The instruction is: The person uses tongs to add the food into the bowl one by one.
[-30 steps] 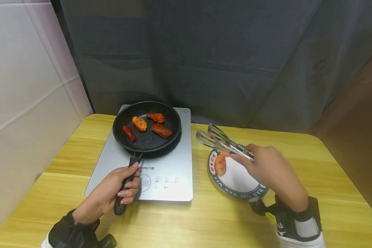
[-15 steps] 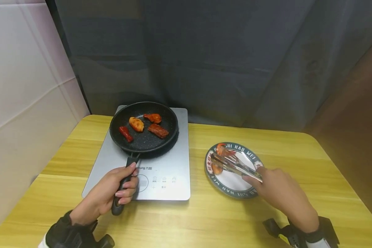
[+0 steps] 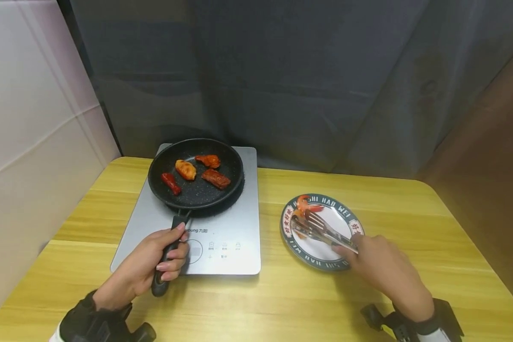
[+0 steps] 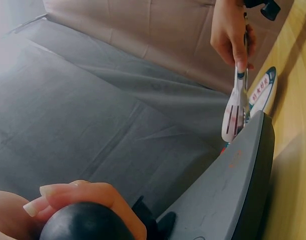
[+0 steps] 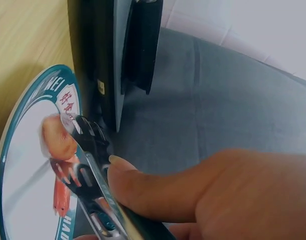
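Observation:
My left hand [image 3: 162, 249] grips the black handle of a frying pan [image 3: 201, 195]. In the pan lie a dark red piece [image 3: 171, 184], a yellow-orange piece [image 3: 185, 169], an orange-red drumstick-like piece [image 3: 208, 161] and a brown-red slab of meat [image 3: 215, 179]. My right hand [image 3: 382, 263] holds metal tongs [image 3: 331, 235], tilted down over a green-rimmed plate [image 3: 316, 250]. A golden-brown oval piece [image 5: 57, 137] lies on the plate with the tong tips right at its edge. Beside it is a red-orange shrimp [image 3: 303, 203], partly behind the tongs in the right wrist view.
The pan sits on a silver induction cooktop [image 3: 239, 213] with touch controls near its front. Yellow wood-patterned table [image 3: 256, 308] surrounds cooktop and plate. A dark cloth [image 3: 256, 85] hangs behind, a pale panel [image 3: 34, 95] stands left, a brown one [image 3: 487, 128] right.
The right hand has lowered the tongs from above the plate's left side onto the food, then turned them slightly. The left hand keeps its grip; the head view has shifted a little.

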The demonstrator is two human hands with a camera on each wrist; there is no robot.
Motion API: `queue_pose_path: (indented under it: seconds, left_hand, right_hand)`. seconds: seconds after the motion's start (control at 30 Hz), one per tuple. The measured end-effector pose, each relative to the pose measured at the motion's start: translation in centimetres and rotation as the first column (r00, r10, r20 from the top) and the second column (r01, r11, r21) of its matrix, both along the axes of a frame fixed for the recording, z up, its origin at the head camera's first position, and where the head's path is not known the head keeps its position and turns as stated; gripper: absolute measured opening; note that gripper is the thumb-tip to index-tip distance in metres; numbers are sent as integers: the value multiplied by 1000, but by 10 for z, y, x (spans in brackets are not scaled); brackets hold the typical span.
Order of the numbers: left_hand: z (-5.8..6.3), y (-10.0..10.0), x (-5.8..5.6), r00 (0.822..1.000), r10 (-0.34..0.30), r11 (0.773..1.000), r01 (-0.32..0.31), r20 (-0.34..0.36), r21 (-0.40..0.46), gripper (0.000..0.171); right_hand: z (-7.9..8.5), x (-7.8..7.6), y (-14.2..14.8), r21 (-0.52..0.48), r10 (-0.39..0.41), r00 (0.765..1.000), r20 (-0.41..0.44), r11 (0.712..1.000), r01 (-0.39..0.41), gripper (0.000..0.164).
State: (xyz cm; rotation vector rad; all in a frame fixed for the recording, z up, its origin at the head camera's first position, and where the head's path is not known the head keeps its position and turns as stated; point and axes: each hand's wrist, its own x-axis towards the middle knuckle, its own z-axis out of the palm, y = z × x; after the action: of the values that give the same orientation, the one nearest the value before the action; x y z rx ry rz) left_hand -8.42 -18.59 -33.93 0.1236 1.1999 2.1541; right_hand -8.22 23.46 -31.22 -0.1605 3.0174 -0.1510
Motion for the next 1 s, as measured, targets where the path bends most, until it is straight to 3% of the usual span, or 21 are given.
queue_pose_path:
  seconds: [0.57,1.0]
  left_hand:
    - [2,-3,1,1000,15,1000,-15,-10,1,27]
    - [-1,3,0,1000,25,1000,-25,9,-17,28]
  right_hand:
    - [0,-14,15,-56,116,987,-113,991,-123,25]
    - [8,-10,22,-72,143,980,-138,985,-154,29]
